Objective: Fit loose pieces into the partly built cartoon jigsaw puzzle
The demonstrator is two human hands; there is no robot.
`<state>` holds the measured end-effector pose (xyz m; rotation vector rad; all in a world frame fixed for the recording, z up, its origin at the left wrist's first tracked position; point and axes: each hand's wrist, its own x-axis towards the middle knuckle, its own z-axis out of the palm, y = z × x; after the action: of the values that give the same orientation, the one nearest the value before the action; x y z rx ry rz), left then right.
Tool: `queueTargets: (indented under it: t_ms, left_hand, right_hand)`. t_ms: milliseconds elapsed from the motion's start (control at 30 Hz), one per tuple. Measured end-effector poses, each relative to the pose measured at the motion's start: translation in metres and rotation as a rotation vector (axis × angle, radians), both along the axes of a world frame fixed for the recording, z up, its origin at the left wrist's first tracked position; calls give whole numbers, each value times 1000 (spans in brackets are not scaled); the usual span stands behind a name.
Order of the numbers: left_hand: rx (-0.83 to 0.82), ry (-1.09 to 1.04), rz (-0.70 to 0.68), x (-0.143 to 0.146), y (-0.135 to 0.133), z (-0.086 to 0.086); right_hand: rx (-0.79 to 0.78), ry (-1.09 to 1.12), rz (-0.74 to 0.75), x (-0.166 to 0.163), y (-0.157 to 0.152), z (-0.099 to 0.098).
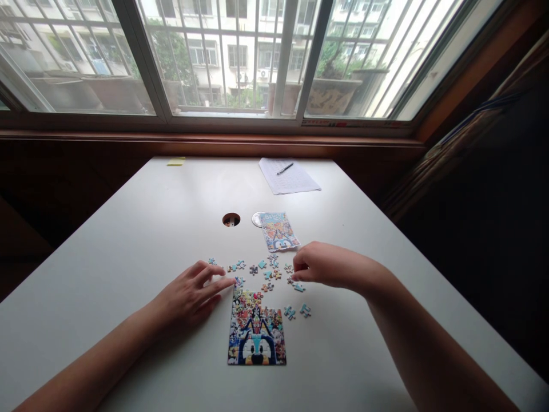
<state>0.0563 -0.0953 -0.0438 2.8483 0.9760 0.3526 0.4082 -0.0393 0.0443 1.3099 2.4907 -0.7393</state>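
Note:
A partly assembled jigsaw puzzle (257, 337) lies flat on the white table, showing a blue cartoon dog's face at its lower part. My left hand (193, 292) is beside its upper left corner, fingers apart, with a fingertip at a puzzle piece (239, 281) on the top edge. To the upper right, my right hand (311, 263) is closed, fingers curled down over the loose pieces; whether a piece is between its fingertips is hidden. Several loose puzzle pieces (268, 275) are scattered between the hands, and two more pieces (305, 310) lie right of the assembled part.
A reference picture card (278, 232) lies beyond the pieces, partly over a round silver disc (256, 219). Left of it is a round cable hole (231, 220). Farther back are paper sheets (291, 182) with a pen (285, 169) and yellow sticky notes (175, 162), below a barred window.

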Motion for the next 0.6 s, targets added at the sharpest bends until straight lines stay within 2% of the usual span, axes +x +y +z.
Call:
queueTargets:
  t_ms: [267, 600]
  left_hand:
    - [5, 34, 9, -1, -1, 0]
    - [2, 39, 12, -2, 0, 0]
  right_hand:
    - [-75, -46, -186, 18, 8, 12]
    - [-87, -69, -251, 22, 14, 5]
